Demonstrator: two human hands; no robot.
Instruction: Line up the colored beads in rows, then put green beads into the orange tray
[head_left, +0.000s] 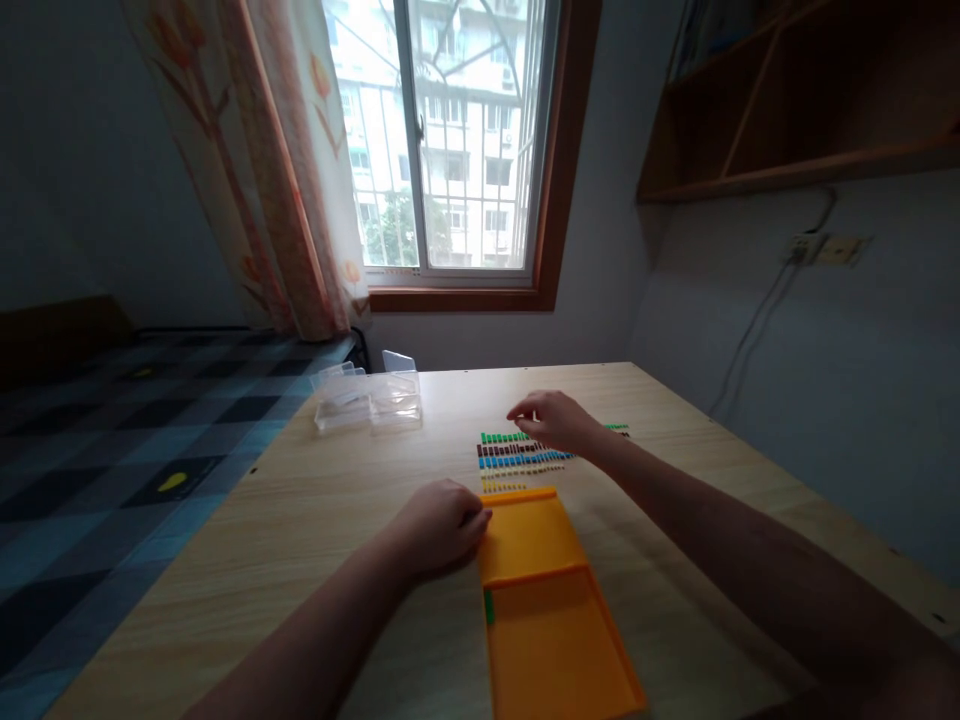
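Note:
Curled at the far left corner of an orange plastic tray (534, 538), my left hand (446, 525) grips its edge between thumb and fingers. The tray lies on the table with a raised bar across it, and a green piece (489, 606) sits along its left side. My right hand (555, 420) is over the row of small green pieces (495, 438), fingertips drawn together; whatever they pinch is too small to make out. Nearer the tray run rows of brown pieces (499, 451), blue pieces (499, 463), pale pieces (517, 473) and yellow pieces (504, 488). My right hand and forearm hide part of the rows.
Clear plastic boxes (371, 400) with raised lids stand at the table's back left. The wooden table (337, 560) borders a bed with a checked cover (150, 480) on the left. A wall with a cable (757, 325) and a shelf (795, 170) is on the right.

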